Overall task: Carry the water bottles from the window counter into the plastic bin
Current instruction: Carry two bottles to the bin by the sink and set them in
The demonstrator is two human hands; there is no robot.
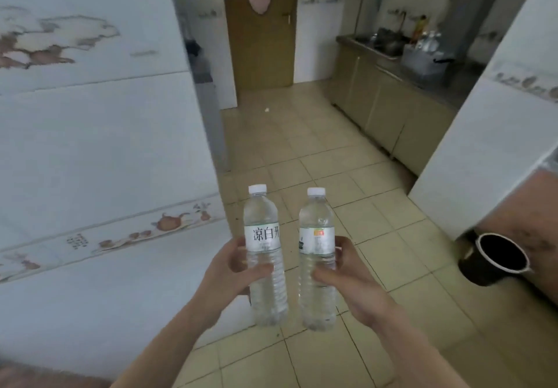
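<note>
My left hand (232,269) grips a clear water bottle (263,236) with a white cap and a white label, held upright in front of me. My right hand (347,282) grips a second clear water bottle (317,236), also upright, with a white label and white cap. The two bottles are side by side, a small gap between them, above the tiled floor. Far off on the kitchen counter stands a grey plastic bin (422,62) with several bottles (428,41) sticking out of it.
A white tiled wall (99,146) runs along my left, a white wall corner (483,146) juts in on the right. A dark bucket (495,259) lies near the right edge. Beige floor tiles (302,146) lead to a wooden door (259,28) and cabinets (386,109) with a sink.
</note>
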